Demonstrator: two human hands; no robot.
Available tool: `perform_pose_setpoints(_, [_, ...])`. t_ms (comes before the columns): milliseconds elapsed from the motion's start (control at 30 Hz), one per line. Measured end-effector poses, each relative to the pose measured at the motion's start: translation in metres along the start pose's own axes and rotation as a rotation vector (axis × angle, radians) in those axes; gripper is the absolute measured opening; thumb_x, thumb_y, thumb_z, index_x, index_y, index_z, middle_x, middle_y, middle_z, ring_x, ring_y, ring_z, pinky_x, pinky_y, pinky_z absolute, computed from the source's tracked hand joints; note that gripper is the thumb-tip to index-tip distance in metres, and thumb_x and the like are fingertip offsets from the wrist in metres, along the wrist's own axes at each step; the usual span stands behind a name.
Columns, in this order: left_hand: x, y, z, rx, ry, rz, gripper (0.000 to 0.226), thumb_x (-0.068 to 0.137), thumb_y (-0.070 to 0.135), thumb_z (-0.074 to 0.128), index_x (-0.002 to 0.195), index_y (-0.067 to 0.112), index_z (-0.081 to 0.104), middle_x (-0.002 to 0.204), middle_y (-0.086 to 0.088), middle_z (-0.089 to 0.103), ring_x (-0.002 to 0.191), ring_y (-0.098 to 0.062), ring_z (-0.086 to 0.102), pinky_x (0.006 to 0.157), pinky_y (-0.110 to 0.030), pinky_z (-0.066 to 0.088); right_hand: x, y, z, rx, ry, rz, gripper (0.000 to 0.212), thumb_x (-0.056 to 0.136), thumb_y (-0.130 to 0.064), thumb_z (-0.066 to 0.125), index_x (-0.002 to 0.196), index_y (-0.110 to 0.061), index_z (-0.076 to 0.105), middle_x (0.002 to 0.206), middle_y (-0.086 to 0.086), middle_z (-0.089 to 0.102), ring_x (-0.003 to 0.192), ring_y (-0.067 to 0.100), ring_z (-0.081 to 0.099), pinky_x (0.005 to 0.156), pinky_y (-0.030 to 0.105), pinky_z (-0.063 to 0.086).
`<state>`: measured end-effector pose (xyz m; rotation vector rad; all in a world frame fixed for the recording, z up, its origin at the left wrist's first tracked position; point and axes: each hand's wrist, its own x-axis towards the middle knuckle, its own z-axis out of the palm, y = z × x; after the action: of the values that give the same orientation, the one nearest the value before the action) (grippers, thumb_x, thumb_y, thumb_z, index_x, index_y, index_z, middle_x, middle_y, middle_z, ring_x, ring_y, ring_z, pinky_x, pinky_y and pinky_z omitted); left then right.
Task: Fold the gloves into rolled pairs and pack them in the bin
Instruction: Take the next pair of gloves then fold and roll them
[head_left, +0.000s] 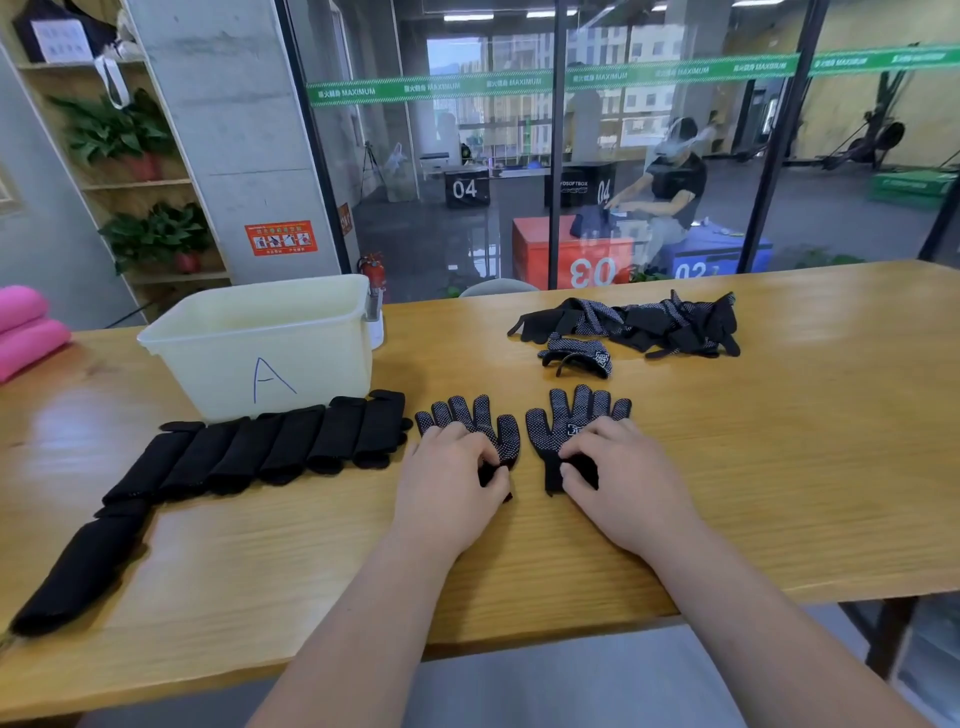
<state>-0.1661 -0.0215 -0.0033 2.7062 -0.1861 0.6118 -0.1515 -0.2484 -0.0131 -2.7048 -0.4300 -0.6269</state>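
Two black gloves with white dots lie flat side by side on the wooden table, fingers pointing away from me. My left hand pinches the cuff of the left glove. My right hand pinches the cuff of the right glove. A row of several rolled black glove pairs stretches from the gloves toward the table's left front corner. The cream plastic bin, marked "A", stands behind that row. A pile of loose dotted gloves lies farther back on the right.
One crumpled glove sits between the pile and the flat pair. Pink cushions lie at the far left edge. A glass wall runs behind the table, with a person seated beyond it. The table's near edge is just below my forearms.
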Motion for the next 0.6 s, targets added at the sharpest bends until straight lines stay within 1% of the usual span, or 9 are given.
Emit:
perform_pose_setpoints(133, [0.002,-0.001,-0.001,-0.011,-0.006,-0.044,0.009,0.099,0.042,0.064,0.094,0.038,0.071,0.096,0.017,0.057,0.100,-0.010,0.051,0.095,-0.033,0.044,0.001,-0.002,-0.003,0.003,-0.042,-0.016,0.032,0.101,-0.050,0.054,0.126,-0.038,0.071,0.124,-0.020,0.059,0.117,0.008,0.049,0.096,0.031,0.049])
perform_pose_setpoints(233, [0.002,-0.001,-0.003,-0.043,0.062,-0.086,0.010,0.102,0.040,0.062,0.096,0.037,0.070,0.095,0.018,0.057,0.096,-0.009,0.051,0.097,-0.038,0.046,0.001,-0.001,-0.004,0.029,-0.069,-0.028,0.035,0.102,-0.051,0.052,0.130,-0.038,0.070,0.126,-0.021,0.058,0.120,0.007,0.048,0.100,0.031,0.047])
perform_pose_setpoints(300, [0.003,0.001,-0.007,-0.134,0.131,-0.143,0.009,0.102,0.038,0.062,0.097,0.035,0.068,0.092,0.018,0.059,0.094,-0.008,0.053,0.094,-0.040,0.049,0.001,-0.002,-0.005,0.068,-0.092,-0.046,0.034,0.103,-0.050,0.053,0.130,-0.039,0.070,0.127,-0.023,0.058,0.121,0.004,0.047,0.102,0.031,0.047])
perform_pose_setpoints(367, [0.003,0.005,-0.012,-0.289,0.187,-0.200,0.006,0.101,0.036,0.064,0.096,0.034,0.068,0.090,0.019,0.062,0.092,-0.006,0.057,0.090,-0.040,0.052,0.000,-0.004,-0.007,0.123,-0.095,-0.066,0.032,0.102,-0.049,0.056,0.128,-0.038,0.071,0.126,-0.025,0.058,0.121,0.001,0.046,0.103,0.032,0.048])
perform_pose_setpoints(433, [0.001,0.009,-0.015,-0.416,0.213,-0.228,0.007,0.100,0.035,0.067,0.093,0.036,0.068,0.087,0.019,0.065,0.089,-0.003,0.061,0.086,-0.036,0.055,-0.001,-0.006,-0.010,0.189,-0.075,-0.084,0.033,0.101,-0.054,0.056,0.127,-0.039,0.071,0.124,-0.028,0.058,0.121,-0.001,0.046,0.102,0.030,0.048])
perform_pose_setpoints(500, [0.000,0.013,-0.016,-0.535,0.205,-0.228,0.009,0.098,0.033,0.070,0.091,0.038,0.070,0.087,0.018,0.069,0.086,-0.001,0.064,0.080,-0.028,0.055,-0.002,-0.008,-0.013,0.257,-0.071,-0.112,0.042,0.099,-0.067,0.052,0.127,-0.041,0.070,0.124,-0.030,0.058,0.122,-0.003,0.046,0.100,0.026,0.046])
perform_pose_setpoints(567, [-0.001,0.017,-0.015,-0.614,0.145,-0.185,0.010,0.098,0.030,0.072,0.090,0.037,0.071,0.087,0.020,0.071,0.086,0.000,0.066,0.077,-0.019,0.052,-0.004,-0.009,-0.015,0.283,-0.111,-0.143,0.057,0.094,-0.080,0.047,0.129,-0.041,0.069,0.125,-0.031,0.057,0.123,-0.004,0.045,0.098,0.025,0.044])
perform_pose_setpoints(600, [-0.002,0.019,-0.014,-0.629,0.093,-0.157,0.011,0.097,0.029,0.072,0.089,0.036,0.072,0.086,0.020,0.071,0.086,0.000,0.066,0.076,-0.017,0.050,-0.004,-0.008,-0.014,0.279,-0.133,-0.150,0.061,0.092,-0.083,0.047,0.129,-0.040,0.069,0.124,-0.031,0.057,0.122,-0.004,0.045,0.097,0.024,0.044])
